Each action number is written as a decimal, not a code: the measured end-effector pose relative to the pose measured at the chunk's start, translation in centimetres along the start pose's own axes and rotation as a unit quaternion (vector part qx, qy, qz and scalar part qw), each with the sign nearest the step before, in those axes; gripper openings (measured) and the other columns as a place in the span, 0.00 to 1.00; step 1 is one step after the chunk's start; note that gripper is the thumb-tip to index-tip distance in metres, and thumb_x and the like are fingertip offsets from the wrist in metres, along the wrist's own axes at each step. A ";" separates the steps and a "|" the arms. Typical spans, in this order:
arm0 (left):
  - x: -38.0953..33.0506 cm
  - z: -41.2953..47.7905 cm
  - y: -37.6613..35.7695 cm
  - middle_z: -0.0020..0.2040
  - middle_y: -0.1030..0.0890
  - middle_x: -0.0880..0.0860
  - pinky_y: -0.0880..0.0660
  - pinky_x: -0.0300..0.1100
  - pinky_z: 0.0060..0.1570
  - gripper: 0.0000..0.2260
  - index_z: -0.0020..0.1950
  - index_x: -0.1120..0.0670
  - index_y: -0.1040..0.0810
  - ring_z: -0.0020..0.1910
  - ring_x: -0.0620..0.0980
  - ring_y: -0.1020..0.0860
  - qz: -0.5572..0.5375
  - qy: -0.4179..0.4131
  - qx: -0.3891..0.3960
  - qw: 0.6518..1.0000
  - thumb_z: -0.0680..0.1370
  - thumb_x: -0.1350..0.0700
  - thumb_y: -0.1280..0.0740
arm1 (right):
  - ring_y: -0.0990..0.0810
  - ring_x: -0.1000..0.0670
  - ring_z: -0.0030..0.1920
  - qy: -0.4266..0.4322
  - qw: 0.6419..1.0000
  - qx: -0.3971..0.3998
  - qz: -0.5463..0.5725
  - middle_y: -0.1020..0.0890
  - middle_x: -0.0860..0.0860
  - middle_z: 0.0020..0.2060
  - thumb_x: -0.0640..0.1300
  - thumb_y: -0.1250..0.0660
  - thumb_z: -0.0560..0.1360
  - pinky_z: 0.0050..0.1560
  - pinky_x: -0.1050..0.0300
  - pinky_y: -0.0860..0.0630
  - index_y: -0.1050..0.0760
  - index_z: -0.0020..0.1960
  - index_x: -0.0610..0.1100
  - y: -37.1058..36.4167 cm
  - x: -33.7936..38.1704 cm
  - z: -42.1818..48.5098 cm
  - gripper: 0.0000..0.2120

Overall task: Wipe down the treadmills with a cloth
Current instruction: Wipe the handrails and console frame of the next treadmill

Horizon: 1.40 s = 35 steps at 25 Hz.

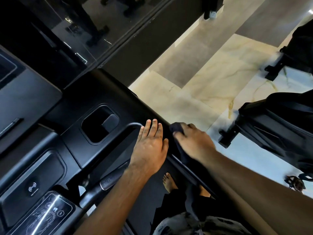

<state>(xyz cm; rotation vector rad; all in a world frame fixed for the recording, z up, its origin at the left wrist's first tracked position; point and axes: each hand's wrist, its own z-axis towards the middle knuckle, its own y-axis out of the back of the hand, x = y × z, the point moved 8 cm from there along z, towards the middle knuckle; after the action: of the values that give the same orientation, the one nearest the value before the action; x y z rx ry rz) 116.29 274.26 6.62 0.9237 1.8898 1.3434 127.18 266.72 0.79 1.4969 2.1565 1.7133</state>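
- Left hand (149, 146): fingers straight and flat on the matt black plastic treadmill console (76, 146), apparently bracing the body.
- Right hand (191, 141): grip clamped on the dark crumpled cloth (177, 127), pressing it against the console's right edge, presumably to wipe there.

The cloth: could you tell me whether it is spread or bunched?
Bunched: the right hand grips the cloth in a wad on the treadmill.
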 end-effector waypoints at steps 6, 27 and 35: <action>-1.3 -1.1 -0.8 0.80 0.53 0.56 0.60 0.48 0.77 0.26 0.79 0.58 0.51 0.79 0.52 0.60 0.000 -0.002 0.011 1.000 0.84 0.48 0.52 | 0.23 0.38 0.59 -0.035 0.996 0.084 -0.002 0.23 0.44 0.63 0.61 0.48 0.77 0.58 0.47 0.26 0.31 0.65 0.50 -1.5 -2.4 0.5 0.23; -5.0 -2.3 -2.3 0.80 0.50 0.56 0.57 0.51 0.77 0.26 0.79 0.57 0.49 0.79 0.54 0.57 0.050 -0.064 0.037 0.996 0.84 0.46 0.54 | 0.22 0.40 0.57 -0.130 0.988 0.048 0.065 0.22 0.45 0.61 0.56 0.46 0.82 0.54 0.48 0.27 0.29 0.64 0.50 -0.8 -8.1 -5.4 0.16; -6.9 -3.6 -2.7 0.80 0.49 0.56 0.57 0.50 0.77 0.27 0.79 0.58 0.49 0.79 0.53 0.56 0.057 -0.068 0.045 0.995 0.84 0.46 0.53 | 0.24 0.39 0.60 -0.049 0.994 0.060 -0.077 0.25 0.44 0.62 0.55 0.48 0.82 0.53 0.48 0.27 0.31 0.66 0.48 -0.9 -8.0 -7.6 0.18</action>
<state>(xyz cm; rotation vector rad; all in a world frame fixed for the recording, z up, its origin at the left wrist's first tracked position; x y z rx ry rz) 116.69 266.05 5.69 1.1542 1.8295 1.2364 126.96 255.79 -0.96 1.3646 2.2925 1.4566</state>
